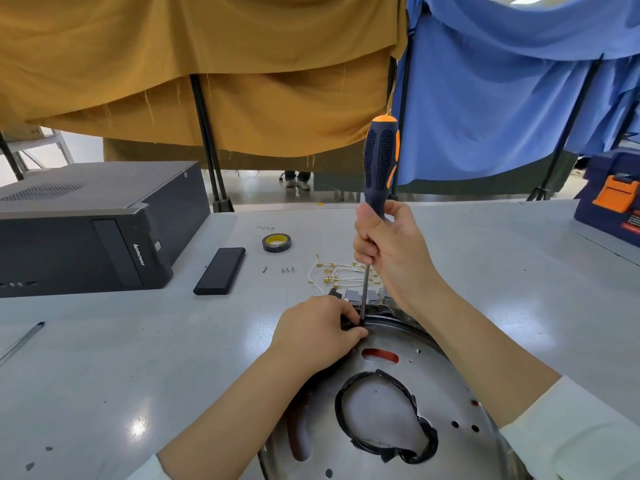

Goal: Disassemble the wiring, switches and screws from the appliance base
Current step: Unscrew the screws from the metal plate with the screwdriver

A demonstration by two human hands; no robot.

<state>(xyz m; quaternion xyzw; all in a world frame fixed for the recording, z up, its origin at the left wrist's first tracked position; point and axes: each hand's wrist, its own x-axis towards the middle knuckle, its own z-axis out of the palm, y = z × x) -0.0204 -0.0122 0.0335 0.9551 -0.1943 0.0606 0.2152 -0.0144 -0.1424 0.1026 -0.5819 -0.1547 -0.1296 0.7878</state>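
- Grey table (pixel 485 258), w/ items on it:
- PC tower (pixel 86 223), 10 o'clock
- black flat case (pixel 220 270)
- tape roll (pixel 276 242), 12 o'clock
- loose screws (pixel 287 270)
- wires w/ terminals (pixel 341 273)
- pen (pixel 20 341), 9 o'clock
- appliance base (pixel 398 410), 5 o'clock
- toolbox (pixel 613 192), 2 o'clock

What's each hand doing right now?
Left hand: closed, pinching a small black part at the rim of the round metal appliance base.
Right hand: closed around the upright blue-and-orange-handled screwdriver.

Appliance base (pixel 440 386) was shiny bare metal; desk (pixel 138 358) beside it glossy smooth grey; screwdriver (pixel 379 168) handle above it textured rubbery plastic.
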